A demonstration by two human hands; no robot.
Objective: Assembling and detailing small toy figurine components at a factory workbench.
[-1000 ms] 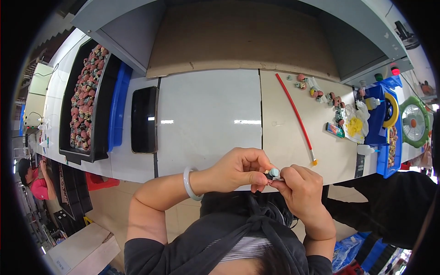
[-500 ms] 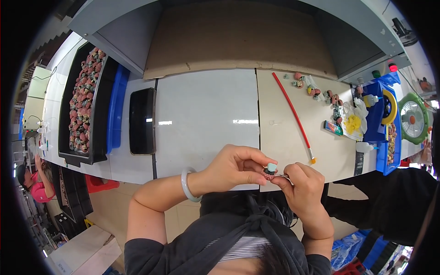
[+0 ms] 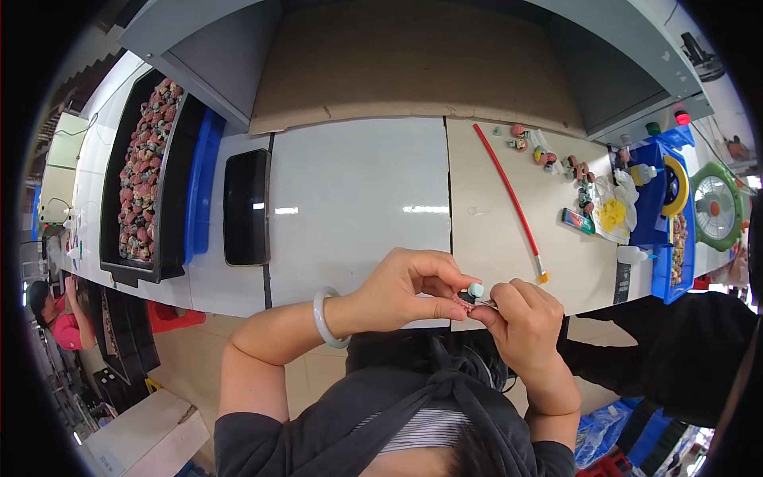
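Observation:
Between thumb and fingers, my left hand point(image 3: 401, 294) pinches a small painted figurine point(image 3: 467, 297) with a pale green top, a dark middle and a bumpy pink part. My right hand point(image 3: 526, 322) is closed close beside it, fingertips at the figurine's right side. From that grip a thin metallic tool point(image 3: 489, 303) shows a little, its kind too small to make out. Both hands are over the front edge of the table. To the right lies a red-handled brush point(image 3: 509, 195) with a yellowish tip.
A black tray point(image 3: 171, 191) of similar pink and grey pieces stands at left, beside a blue tray point(image 3: 205, 187) and a black phone point(image 3: 247, 208). Several loose figurines point(image 3: 584, 179), yellow-stained paper point(image 3: 613, 211) and blue bins point(image 3: 652, 222) are at right. A grey shelf point(image 3: 207, 79) rises behind.
The figurine has turned slightly in my fingers, its pale green top leaning more to the right. Both hands stay almost in place.

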